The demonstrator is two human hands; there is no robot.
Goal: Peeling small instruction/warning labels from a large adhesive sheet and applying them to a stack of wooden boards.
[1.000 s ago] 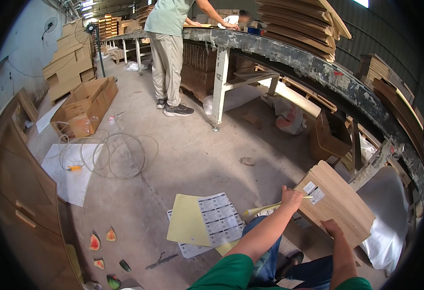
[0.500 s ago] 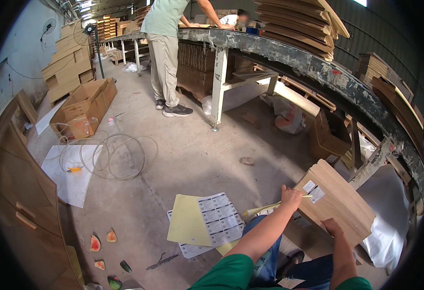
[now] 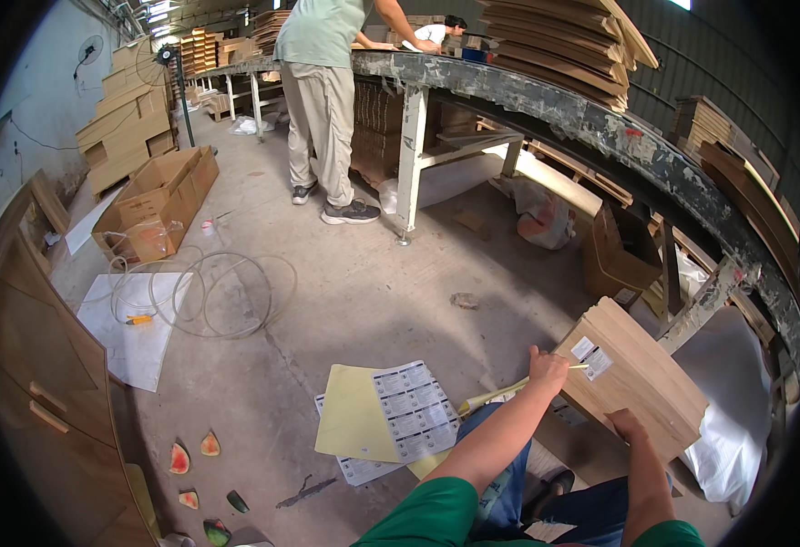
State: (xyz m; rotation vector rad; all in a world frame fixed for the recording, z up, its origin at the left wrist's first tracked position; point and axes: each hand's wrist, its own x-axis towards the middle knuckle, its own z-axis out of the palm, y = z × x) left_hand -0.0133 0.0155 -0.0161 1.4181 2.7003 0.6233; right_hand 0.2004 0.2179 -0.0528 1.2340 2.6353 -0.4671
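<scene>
The person sits low by the floor with a wooden panel [image 3: 641, 383] tilted across the lap at near right. The left hand [image 3: 547, 369] is closed at the panel's left edge, beside two small white labels [image 3: 591, 356] stuck on its top corner; a thin yellowish strip [image 3: 500, 394] runs out leftward from that hand. The right hand [image 3: 625, 425] is curled on the panel's near edge, gripping it. On the floor just left of the knees lie a yellow sheet [image 3: 350, 424] and label sheets [image 3: 415, 410], overlapping. Further left, watermelon rinds [image 3: 190, 451] are scattered near a wooden cabinet [image 3: 35, 383]. Far off, another person [image 3: 327, 100] stands at the long desk [image 3: 591, 123], which carries stacked boards [image 3: 555, 41]. A coiled hose [image 3: 209, 292] and an open cardboard box [image 3: 158, 201] sit at left.
</scene>
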